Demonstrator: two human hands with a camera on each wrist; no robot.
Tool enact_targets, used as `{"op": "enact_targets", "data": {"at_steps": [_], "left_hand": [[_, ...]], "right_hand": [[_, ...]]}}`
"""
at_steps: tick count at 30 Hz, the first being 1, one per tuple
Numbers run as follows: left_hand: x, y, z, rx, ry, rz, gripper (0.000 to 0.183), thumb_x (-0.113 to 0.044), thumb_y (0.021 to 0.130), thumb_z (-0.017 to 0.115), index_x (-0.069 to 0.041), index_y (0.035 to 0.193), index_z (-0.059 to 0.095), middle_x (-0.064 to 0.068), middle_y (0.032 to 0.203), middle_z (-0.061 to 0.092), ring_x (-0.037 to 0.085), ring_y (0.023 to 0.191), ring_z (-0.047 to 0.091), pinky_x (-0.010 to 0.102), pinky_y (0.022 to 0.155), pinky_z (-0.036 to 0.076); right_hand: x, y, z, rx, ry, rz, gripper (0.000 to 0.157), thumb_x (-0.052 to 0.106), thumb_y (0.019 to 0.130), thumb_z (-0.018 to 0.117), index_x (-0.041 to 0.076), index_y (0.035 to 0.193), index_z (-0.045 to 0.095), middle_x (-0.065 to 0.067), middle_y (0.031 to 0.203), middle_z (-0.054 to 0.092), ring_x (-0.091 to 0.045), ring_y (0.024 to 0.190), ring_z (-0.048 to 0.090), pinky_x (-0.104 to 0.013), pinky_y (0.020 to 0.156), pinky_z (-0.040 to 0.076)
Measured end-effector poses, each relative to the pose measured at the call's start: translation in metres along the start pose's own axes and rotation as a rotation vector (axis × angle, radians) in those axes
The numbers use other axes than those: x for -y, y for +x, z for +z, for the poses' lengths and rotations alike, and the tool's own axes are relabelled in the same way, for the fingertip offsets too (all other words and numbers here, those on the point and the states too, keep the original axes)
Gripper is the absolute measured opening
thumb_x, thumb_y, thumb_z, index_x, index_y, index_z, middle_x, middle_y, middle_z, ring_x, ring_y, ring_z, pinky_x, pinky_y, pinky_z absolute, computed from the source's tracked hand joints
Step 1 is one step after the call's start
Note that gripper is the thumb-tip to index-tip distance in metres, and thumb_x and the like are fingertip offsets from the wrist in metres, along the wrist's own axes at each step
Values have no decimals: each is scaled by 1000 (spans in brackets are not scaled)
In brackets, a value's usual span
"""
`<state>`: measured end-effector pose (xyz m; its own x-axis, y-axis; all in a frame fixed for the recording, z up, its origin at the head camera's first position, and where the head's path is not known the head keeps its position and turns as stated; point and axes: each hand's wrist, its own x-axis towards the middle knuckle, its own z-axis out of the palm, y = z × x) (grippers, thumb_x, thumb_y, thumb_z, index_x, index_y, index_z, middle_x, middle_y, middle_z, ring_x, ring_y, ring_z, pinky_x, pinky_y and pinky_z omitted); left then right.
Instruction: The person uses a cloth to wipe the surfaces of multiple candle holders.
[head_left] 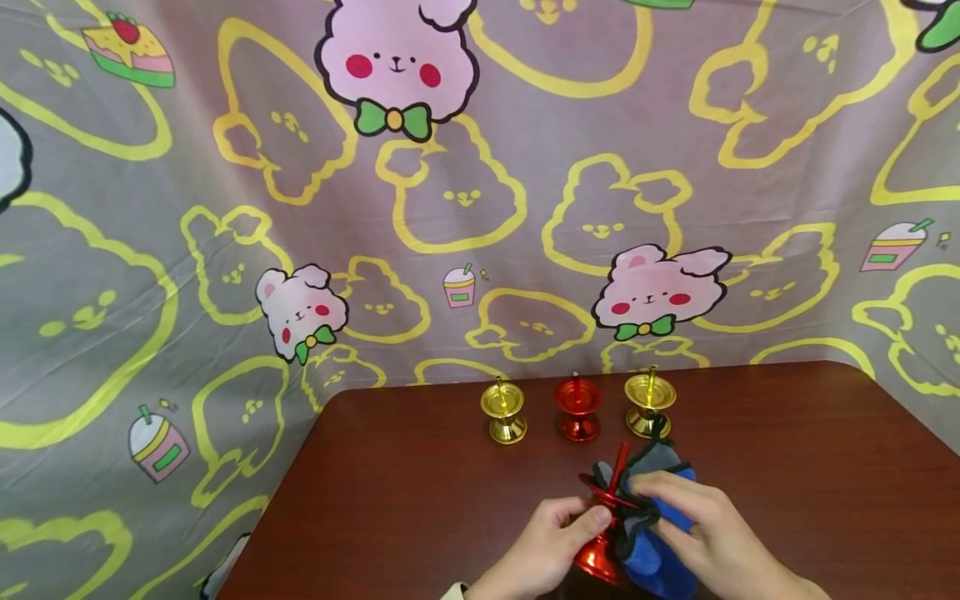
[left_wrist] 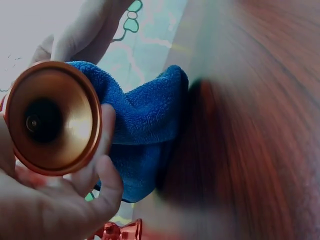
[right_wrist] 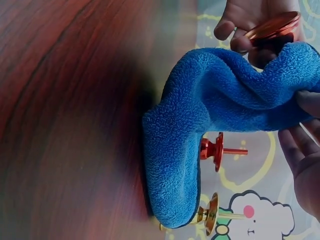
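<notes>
Red spiked stand (head_left: 597,560) tilted, raised over the near part of the desk (head_left: 360,508). Left hand (head_left: 551,542) grips it below the dish; hollow underside faces the left wrist camera. Right hand (head_left: 705,525) pinches a blue cloth (head_left: 651,560) against the dish's side. Behind, upright in a row, left to right: gold stand (head_left: 508,429), second red stand (head_left: 577,425), second gold stand (head_left: 648,421). Cartoon-print fabric (head_left: 525,283) beyond.

We see the left hand (left_wrist: 65,210) at eight o'clock gripping a red hollow stand (left_wrist: 77,125), blue cloth (left_wrist: 147,112) behind it, worktop (left_wrist: 265,130) at three.
</notes>
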<state>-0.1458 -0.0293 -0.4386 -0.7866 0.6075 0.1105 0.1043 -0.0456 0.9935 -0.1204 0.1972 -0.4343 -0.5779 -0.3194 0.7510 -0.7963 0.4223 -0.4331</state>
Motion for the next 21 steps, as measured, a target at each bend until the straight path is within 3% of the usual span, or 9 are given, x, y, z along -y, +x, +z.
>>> {"op": "enact_targets", "data": {"at_steps": [2,5,11,19,21], "left_hand": [[0,0,0,-11,34,15,37,-23,102,60,13,97,66,-7,70,50,-2,65,48,14,61,39],[0,0,1,-32,107,41,29,-19,102,61,8,92,67,-8,67,48,-3,62,46,14,58,36],[1,1,0,-87,254,114,20,-21,99,66,-4,90,71,-13,70,54,-4,65,49,14,58,39],[3,0,-1,-136,401,147,21,-32,96,68,-13,91,72,-17,68,51,-5,64,48,16,55,42],[4,-1,-2,-137,419,151,21,-32,96,68,-13,90,72,-17,68,52,-6,64,48,16,54,43]], "right_hand": [[-1,0,1,5,-18,-11,24,25,96,70,14,117,69,3,110,70,-8,101,66,-13,89,47],[-1,-1,3,4,-34,-28,33,40,101,56,14,117,69,1,110,70,-9,101,65,-13,90,46],[0,0,6,9,-63,-44,35,40,101,53,13,116,69,-2,109,69,-12,100,66,-11,89,46],[11,9,4,86,-158,28,35,48,103,47,22,110,70,12,110,66,-7,97,66,-14,84,50],[12,10,5,91,-155,23,27,42,102,56,21,110,70,11,110,66,-8,97,66,-14,85,49]]}}
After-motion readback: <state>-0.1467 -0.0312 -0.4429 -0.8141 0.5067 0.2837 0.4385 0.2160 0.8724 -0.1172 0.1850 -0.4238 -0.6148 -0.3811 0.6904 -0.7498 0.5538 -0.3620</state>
